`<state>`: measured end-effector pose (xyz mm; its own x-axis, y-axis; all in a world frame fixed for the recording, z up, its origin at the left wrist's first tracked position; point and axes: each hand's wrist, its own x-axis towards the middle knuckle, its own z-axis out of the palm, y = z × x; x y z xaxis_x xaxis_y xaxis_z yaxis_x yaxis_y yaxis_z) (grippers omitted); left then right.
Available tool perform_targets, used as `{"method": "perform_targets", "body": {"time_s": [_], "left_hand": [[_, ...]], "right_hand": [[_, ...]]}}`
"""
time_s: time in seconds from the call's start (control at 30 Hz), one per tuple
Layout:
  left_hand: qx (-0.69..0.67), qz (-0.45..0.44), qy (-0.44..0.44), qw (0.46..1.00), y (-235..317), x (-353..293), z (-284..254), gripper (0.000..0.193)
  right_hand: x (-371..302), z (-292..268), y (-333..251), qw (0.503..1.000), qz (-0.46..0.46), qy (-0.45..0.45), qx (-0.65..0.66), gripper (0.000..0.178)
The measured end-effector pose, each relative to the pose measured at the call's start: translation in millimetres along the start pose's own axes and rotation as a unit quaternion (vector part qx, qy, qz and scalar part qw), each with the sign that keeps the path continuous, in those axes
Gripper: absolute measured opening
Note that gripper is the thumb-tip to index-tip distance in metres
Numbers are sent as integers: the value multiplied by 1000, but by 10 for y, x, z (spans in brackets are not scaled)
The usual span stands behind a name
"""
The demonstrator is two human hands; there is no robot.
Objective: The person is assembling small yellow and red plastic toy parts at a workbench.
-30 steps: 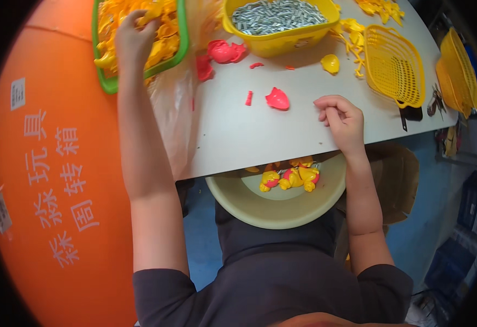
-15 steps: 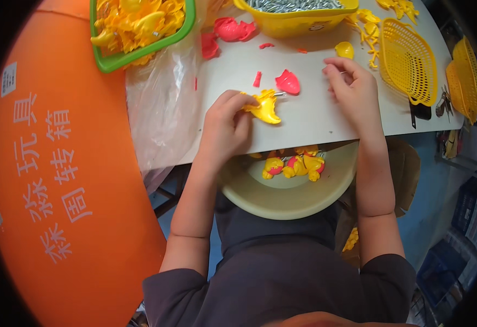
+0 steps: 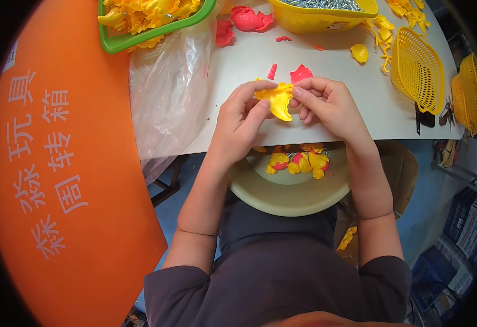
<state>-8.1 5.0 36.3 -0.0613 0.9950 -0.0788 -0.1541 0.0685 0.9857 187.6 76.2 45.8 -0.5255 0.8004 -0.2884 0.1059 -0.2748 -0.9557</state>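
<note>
Above the table's near edge, a yellow curved plastic toy part point(image 3: 280, 101) is between my two hands. My left hand point(image 3: 242, 121) grips its left side between thumb and fingers. At its right end, my right hand point(image 3: 331, 106) has thumb and fingertips closed; they cover that end, and the silver pin seen there earlier is hidden. Just behind my right fingers lies a red shell piece point(image 3: 301, 73), with a small red strip point(image 3: 272, 71) to its left. Below the table edge, a cream basin point(image 3: 287, 201) holds several yellow-and-red toy pieces point(image 3: 309, 162).
At the back stands a yellow tub point(image 3: 325, 23) of metal pins. A green-rimmed basket point(image 3: 159, 32) of yellow parts and a clear plastic bag point(image 3: 167, 98) are left; an orange box point(image 3: 94, 163) lies beyond. Yellow perforated baskets point(image 3: 419, 71) sit right.
My right hand has come left and down to the yellow part and closed at its right end. The left hand has moved slightly right with the part. The view has shifted a little.
</note>
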Motion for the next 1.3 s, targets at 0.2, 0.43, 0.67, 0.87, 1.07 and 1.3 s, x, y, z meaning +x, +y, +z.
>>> {"method": "perform_targets", "body": {"time_s": [0.2,0.43,0.67,0.87,1.07,1.3], "left_hand": [[157,-32,3,987,172,-18,22,39],[367,111,2,924,161,-3,-66,29],[281,-22,61,958,57,20,-64,19],[246,-40,105,963,-32,99,-51,18],[219,-45,100,970,-83,146,-29,19],[40,-98,45,993,-26,164,8,21]], "right_hand": [[-33,88,-77,992,-47,-14,-115,18],[-18,47,-40,945,-194,-72,-254,17],[83,-166,-243,920,-94,201,-324,32],[307,-172,-75,885,-77,148,-434,26],[158,55,-143,931,-193,163,-263,14],[199,142,55,806,-414,146,-397,13]]}}
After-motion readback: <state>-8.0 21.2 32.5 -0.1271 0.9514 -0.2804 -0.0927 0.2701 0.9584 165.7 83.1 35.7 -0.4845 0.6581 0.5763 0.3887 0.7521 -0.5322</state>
